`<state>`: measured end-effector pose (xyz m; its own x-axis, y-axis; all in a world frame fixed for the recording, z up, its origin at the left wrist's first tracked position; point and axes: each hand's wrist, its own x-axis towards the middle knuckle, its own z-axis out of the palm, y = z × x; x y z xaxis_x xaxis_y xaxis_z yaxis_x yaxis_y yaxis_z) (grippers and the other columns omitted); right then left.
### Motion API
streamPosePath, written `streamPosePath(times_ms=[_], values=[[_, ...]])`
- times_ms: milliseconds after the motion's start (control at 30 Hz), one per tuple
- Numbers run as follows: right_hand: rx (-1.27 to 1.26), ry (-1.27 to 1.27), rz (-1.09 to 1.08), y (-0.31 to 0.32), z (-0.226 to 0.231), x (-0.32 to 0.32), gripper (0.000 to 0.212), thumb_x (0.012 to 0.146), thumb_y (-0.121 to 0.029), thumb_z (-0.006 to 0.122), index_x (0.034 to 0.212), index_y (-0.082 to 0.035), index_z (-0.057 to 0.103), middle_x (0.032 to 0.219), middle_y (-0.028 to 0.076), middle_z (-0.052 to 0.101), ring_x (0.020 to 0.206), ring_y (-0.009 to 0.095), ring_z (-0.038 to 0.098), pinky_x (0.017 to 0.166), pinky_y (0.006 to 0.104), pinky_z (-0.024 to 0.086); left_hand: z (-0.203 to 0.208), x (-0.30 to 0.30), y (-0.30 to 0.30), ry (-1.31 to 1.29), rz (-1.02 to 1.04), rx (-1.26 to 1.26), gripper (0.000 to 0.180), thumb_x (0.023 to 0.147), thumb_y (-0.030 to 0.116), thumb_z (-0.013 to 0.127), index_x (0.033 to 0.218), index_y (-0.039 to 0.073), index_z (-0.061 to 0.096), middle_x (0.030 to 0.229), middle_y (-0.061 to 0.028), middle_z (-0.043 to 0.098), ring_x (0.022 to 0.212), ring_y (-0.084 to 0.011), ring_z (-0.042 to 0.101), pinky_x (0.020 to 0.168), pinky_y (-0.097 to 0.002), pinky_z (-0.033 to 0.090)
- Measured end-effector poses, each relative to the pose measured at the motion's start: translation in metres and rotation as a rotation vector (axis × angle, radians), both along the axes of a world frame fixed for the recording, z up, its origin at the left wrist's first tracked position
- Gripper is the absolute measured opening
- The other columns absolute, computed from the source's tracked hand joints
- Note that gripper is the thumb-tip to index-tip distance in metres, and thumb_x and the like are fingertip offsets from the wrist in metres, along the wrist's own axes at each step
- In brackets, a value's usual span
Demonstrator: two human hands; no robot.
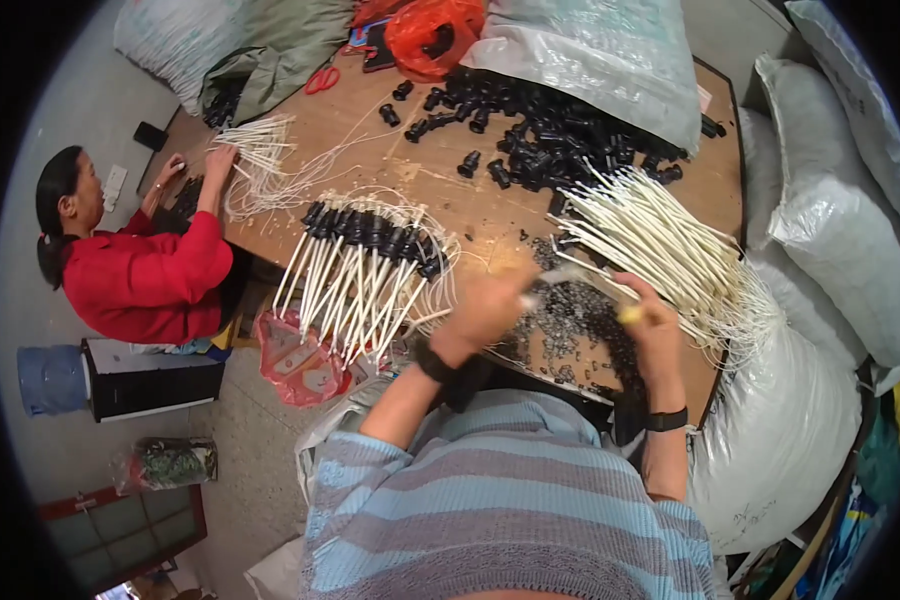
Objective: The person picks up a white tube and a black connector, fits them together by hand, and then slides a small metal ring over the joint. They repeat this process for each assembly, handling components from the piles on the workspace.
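Note:
My right hand (655,325) is closed round a thin white stick (610,282), which points up and left over the table. Something yellow (630,314) shows at its fingertips, perhaps a finger cover. My left hand (490,308) reaches in from the left, its fingers smeared by motion; whether it holds anything is unclear. Below and between the hands lie small clear pieces (568,308) and small black pieces (620,345). Beyond my right hand rests a bundle of white sticks (660,250) with thin cords at one end. Left of my left hand, white sticks (345,275) carry black fittings (385,238).
Loose black fittings (550,130) spill from a white sack (600,60) at the table's back. Full white sacks (770,430) crowd the right side. A person in red (150,285) handles white sticks (260,145) at the left. Red scissors (322,80) lie far back.

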<state>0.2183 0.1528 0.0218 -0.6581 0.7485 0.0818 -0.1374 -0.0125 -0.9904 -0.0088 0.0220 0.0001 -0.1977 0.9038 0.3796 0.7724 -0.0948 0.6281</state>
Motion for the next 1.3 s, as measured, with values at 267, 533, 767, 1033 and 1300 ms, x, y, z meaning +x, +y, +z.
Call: streamPosePath(times_ms=[267, 533, 767, 1033, 1300], values=[[1.011, -0.577, 0.235, -0.039, 0.005, -0.048, 0.021, 0.081, -0.018, 0.069, 0.100, -0.010, 0.064, 0.079, 0.007, 0.063, 0.061, 0.025, 0.062, 0.049, 0.0342, 0.047, -0.004, 0.029, 0.007, -1.027, 0.155, -0.294, 0.020, 0.083, 0.005, 0.061, 0.102, -0.002, 0.064, 0.074, 0.0014, 0.062, 0.059, -0.0059, 0.055, 0.053, -0.0215, 0.044], [0.757, -0.501, 0.027, -0.040, 0.001, -0.045, 0.016, 0.079, -0.012, 0.066, 0.093, -0.008, 0.070, 0.071, 0.013, 0.065, 0.060, 0.029, 0.063, 0.053, 0.0364, 0.048, -0.001, 0.022, -0.001, -0.569, 0.130, -0.316, 0.030, 0.073, -0.001, 0.060, 0.103, -0.002, 0.062, 0.084, -0.0088, 0.064, 0.078, -0.0206, 0.062, 0.072, -0.0298, 0.049], [0.718, -0.506, -0.012, -0.035, 0.001, -0.047, 0.018, 0.079, -0.009, 0.063, 0.096, -0.006, 0.070, 0.072, 0.014, 0.064, 0.059, 0.028, 0.063, 0.053, 0.0353, 0.048, -0.008, 0.017, -0.008, -0.277, 0.003, -0.228, 0.044, 0.070, -0.008, 0.051, 0.112, 0.003, 0.056, 0.100, -0.0190, 0.057, 0.101, -0.0383, 0.055, 0.087, -0.0415, 0.044], [0.763, -0.552, 0.089, -0.036, -0.012, -0.045, 0.019, 0.077, -0.007, 0.064, 0.095, -0.006, 0.070, 0.074, 0.015, 0.064, 0.062, 0.030, 0.063, 0.056, 0.0377, 0.049, -0.004, 0.023, -0.008, -0.287, -0.041, -0.275, 0.042, 0.071, -0.007, 0.052, 0.111, 0.003, 0.055, 0.100, -0.0168, 0.058, 0.099, -0.0376, 0.057, 0.085, -0.0412, 0.045], [0.700, -0.469, 0.298, -0.036, -0.005, -0.045, 0.018, 0.080, -0.006, 0.061, 0.098, -0.003, 0.062, 0.076, 0.018, 0.063, 0.068, 0.036, 0.063, 0.059, 0.0420, 0.049, -0.003, 0.018, -0.007, -0.773, -0.207, -0.367, 0.048, 0.069, -0.004, 0.059, 0.115, 0.006, 0.053, 0.103, -0.0125, 0.061, 0.099, -0.0325, 0.059, 0.087, -0.0383, 0.046]])
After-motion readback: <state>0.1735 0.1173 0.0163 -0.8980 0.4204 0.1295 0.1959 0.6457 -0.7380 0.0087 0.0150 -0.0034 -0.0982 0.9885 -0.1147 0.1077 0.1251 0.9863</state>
